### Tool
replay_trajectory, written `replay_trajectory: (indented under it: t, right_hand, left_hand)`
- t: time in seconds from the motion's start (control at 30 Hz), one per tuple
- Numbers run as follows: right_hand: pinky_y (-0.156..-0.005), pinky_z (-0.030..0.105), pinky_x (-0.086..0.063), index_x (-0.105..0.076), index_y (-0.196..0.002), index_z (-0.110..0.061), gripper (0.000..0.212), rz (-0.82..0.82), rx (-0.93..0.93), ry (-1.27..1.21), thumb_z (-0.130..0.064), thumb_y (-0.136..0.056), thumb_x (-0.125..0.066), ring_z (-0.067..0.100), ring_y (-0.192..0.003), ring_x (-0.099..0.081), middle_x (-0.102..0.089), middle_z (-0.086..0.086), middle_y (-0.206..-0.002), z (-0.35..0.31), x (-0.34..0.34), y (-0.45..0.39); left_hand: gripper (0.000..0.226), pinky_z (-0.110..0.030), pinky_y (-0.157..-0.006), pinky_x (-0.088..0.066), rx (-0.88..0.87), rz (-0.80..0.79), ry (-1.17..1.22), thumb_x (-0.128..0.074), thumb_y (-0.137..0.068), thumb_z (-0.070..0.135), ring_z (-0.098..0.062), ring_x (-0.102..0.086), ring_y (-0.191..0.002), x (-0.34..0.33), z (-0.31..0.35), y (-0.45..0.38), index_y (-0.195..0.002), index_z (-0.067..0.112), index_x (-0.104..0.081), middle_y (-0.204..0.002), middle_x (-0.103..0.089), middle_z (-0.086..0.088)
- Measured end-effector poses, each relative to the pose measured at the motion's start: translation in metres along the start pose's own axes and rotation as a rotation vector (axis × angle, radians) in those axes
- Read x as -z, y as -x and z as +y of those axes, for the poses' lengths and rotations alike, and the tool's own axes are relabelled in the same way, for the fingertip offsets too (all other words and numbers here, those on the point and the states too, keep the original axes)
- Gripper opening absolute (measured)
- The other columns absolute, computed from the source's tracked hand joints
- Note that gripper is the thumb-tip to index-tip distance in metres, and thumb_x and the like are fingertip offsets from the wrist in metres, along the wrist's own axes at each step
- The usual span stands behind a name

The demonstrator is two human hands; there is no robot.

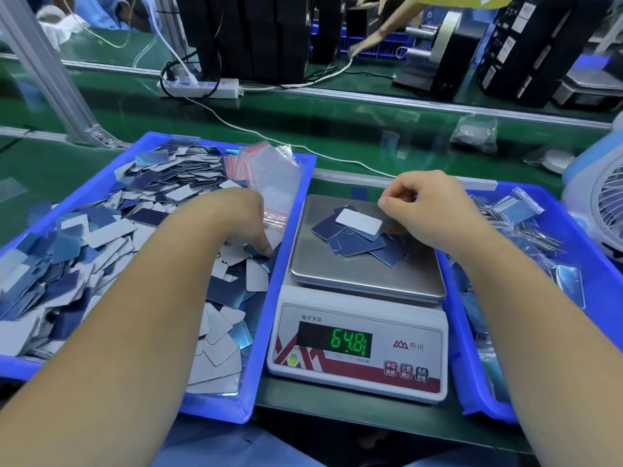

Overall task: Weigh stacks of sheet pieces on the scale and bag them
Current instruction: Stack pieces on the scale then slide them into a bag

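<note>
A white digital scale (357,348) stands between two blue trays and reads 64.81. A loose pile of blue and white sheet pieces (357,234) lies on its steel pan (337,278). My right hand (428,207) hovers over the pan's far right, fingers curled, nothing visibly held. My left hand (236,217) reaches into the left blue tray (263,298), its fingertips pinching a blue sheet piece (253,252) from the heap of loose pieces (101,257). A bundle of clear zip bags with red strips (266,176) lies at that tray's far right corner.
The right blue tray (472,382) holds several filled bags (519,210). A small white fan (603,203) stands at the far right. Behind are a power strip (199,87), cables, black boxes and another person's hand (374,38).
</note>
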State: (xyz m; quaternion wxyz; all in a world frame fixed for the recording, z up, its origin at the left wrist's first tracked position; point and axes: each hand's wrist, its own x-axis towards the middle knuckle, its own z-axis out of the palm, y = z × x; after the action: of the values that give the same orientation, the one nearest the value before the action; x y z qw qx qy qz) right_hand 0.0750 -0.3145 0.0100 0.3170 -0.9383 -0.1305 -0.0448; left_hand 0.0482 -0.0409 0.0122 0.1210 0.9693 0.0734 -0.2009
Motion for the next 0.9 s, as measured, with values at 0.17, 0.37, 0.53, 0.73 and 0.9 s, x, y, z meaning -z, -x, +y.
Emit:
replay_trajectory:
  t: [0.17,0.37,0.53,0.73,0.9]
  right_hand:
    - [-0.049,0.008,-0.033,-0.068,-0.073,-0.027,0.015,0.001,0.008,0.002,-0.026,-0.088,-0.066,-0.011,-0.061,-0.051,-0.057,-0.030,-0.058,-0.001,-0.001,0.000]
    - [-0.053,0.015,-0.035,-0.068,-0.073,-0.027,0.016,0.008,0.011,-0.008,-0.025,-0.089,-0.067,-0.010,-0.060,-0.051,-0.057,-0.029,-0.057,-0.002,0.000,0.001]
    - [-0.057,0.021,-0.037,-0.068,-0.073,-0.026,0.016,0.022,0.012,0.001,-0.025,-0.089,-0.067,-0.009,-0.060,-0.051,-0.058,-0.017,-0.055,-0.003,0.001,0.001]
    - [-0.055,0.019,-0.035,-0.067,-0.072,-0.028,0.017,0.002,0.011,0.022,-0.027,-0.089,-0.066,-0.008,-0.060,-0.051,-0.058,-0.026,-0.058,-0.001,-0.001,0.000]
    - [-0.054,0.016,-0.036,-0.066,-0.071,-0.029,0.018,-0.001,0.016,0.014,-0.027,-0.089,-0.067,-0.007,-0.059,-0.051,-0.058,-0.026,-0.059,0.000,-0.001,0.000]
  left_hand:
    - [0.046,-0.032,-0.071,-0.047,-0.014,-0.017,-0.049,-0.086,-0.077,0.032,-0.024,-0.057,-0.094,-0.001,0.006,0.004,-0.110,0.016,-0.059,-0.108,-0.060,-0.001]
    - [0.043,-0.032,-0.068,-0.051,-0.016,-0.010,-0.023,-0.084,-0.080,0.027,-0.029,-0.063,-0.098,-0.001,0.004,0.003,-0.111,0.008,-0.063,-0.109,-0.064,-0.008]
    - [0.038,-0.030,-0.068,-0.046,-0.018,0.030,0.082,-0.086,-0.077,0.027,-0.026,-0.061,-0.086,0.005,-0.006,0.002,-0.104,0.007,-0.070,-0.107,-0.067,-0.010]
    - [0.012,-0.026,-0.061,-0.040,-0.001,0.057,0.163,-0.086,-0.077,0.026,-0.011,-0.059,-0.077,0.014,-0.021,0.002,-0.078,0.023,-0.074,-0.081,-0.067,0.009]
    - [0.011,-0.025,-0.058,-0.038,-0.020,0.121,0.237,-0.080,-0.083,0.022,-0.010,-0.057,-0.073,0.016,-0.020,0.002,-0.077,0.024,-0.071,-0.080,-0.066,0.007]
